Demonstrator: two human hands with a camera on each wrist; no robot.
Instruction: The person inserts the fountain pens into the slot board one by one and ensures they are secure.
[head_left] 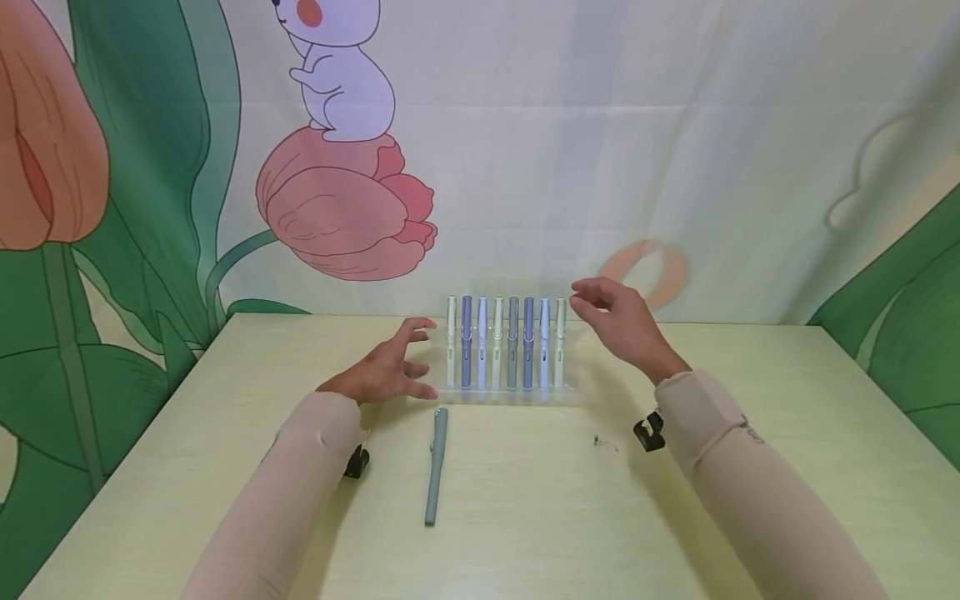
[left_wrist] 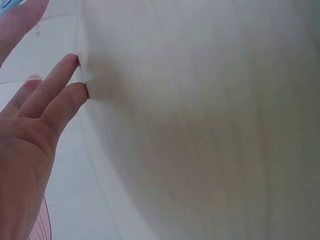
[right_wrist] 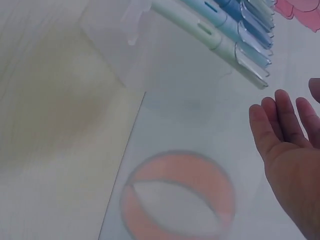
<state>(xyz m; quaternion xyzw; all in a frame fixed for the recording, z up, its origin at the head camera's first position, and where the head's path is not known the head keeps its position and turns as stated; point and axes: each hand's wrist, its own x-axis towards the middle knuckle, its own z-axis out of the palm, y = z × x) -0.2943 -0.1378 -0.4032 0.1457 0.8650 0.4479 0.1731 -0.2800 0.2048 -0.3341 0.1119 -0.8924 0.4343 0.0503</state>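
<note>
Several capped fountain pens (head_left: 513,350) stand upright in a row on a clear stand (head_left: 510,398), in pale green, blue, violet and grey-green. At the stand's left end my left hand (head_left: 386,367) spreads its fingers and holds nothing; in the left wrist view two fingertips (left_wrist: 75,92) rest on the tabletop. My right hand (head_left: 618,325) hovers by the caps at the right end, fingers extended, empty. The right wrist view shows a gap between that hand and the nearest pale green pen (right_wrist: 215,42). A grey-green pen (head_left: 436,467) lies on the table, cap toward the stand.
The light wood table (head_left: 517,517) meets a printed curtain (head_left: 525,167) just behind the stand. Small dark marks (head_left: 597,440) show on the tabletop right of the middle. A black clip (head_left: 649,432) hangs at the right wrist, another black piece (head_left: 357,462) at the left.
</note>
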